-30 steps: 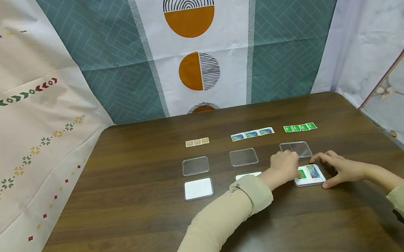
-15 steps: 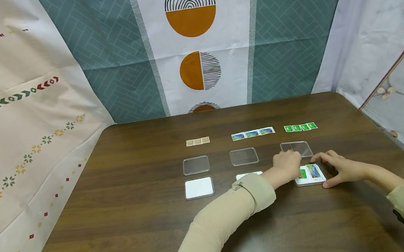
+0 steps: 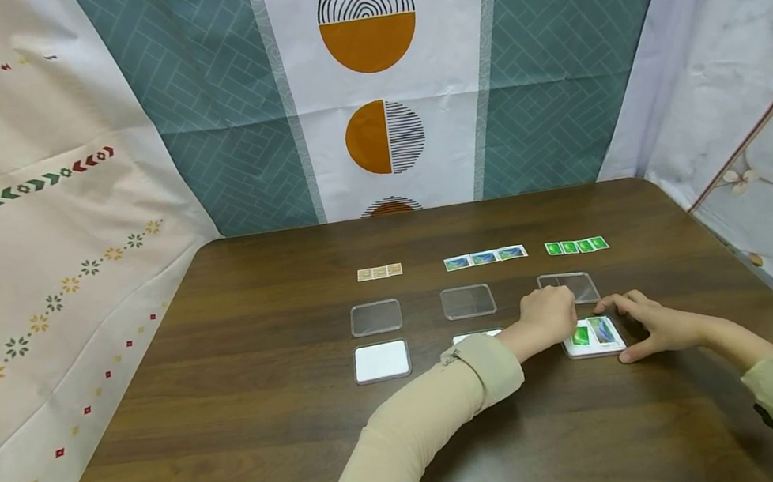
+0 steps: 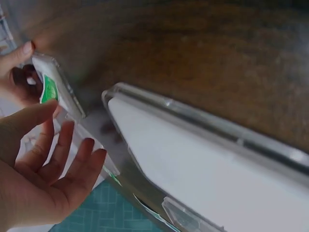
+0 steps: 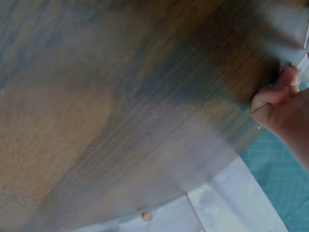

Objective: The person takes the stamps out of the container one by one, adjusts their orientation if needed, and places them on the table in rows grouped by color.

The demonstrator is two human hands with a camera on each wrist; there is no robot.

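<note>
My left hand pinches a small green stamp between thumb and forefinger, over the left part of a shallow clear plastic case with a white insert. A blue-and-green stamp lies on the insert, right of the green one. My right hand grips the right end of this case, thumb at the near edge and forefinger at the far edge. Its fingertips lie mostly outside the right wrist view, where only part of a hand shows. The left forefinger's tip is partly hidden behind the thumb.
Behind the case lies a clear lid; two more lids lie leftward. A white-filled case sits left, another is partly covered by my left forearm. Tan stamps, blue stamps and green stamps line the back.
The left hand shifts slightly right, then a little back left, and more of the green stamp shows beside its fingers. The right hand stays at the case.
</note>
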